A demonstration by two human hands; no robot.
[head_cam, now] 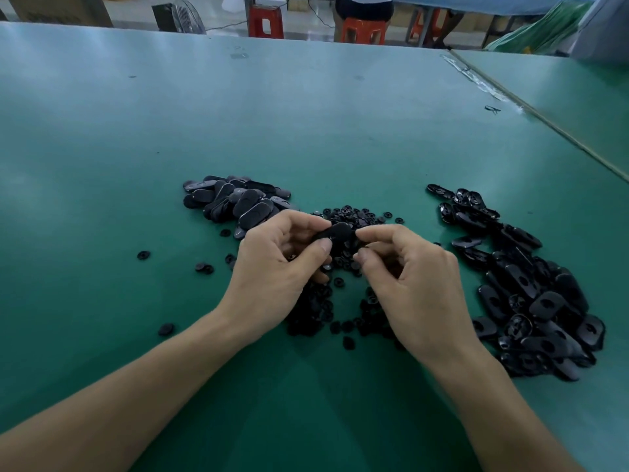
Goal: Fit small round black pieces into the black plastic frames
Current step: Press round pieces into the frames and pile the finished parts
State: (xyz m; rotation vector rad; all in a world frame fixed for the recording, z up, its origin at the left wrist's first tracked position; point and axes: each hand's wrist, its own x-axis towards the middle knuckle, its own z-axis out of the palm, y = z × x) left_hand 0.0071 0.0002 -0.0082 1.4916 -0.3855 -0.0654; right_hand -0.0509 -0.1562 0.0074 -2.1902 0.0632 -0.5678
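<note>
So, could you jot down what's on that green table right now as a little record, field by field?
Surface: green table
Left hand: grips one black frame, held over the table
Right hand: fingers curled at the frame's right end; what they pinch is hidden
Middle: small round pieces, loose under and around both hands
Left pile: black frames heaped together
Right pile: more black frames, the bigger heap
Background: red stools beyond the table's far edge

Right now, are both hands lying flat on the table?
No: the left hand grips a frame, and the right hand touches its end.
</note>
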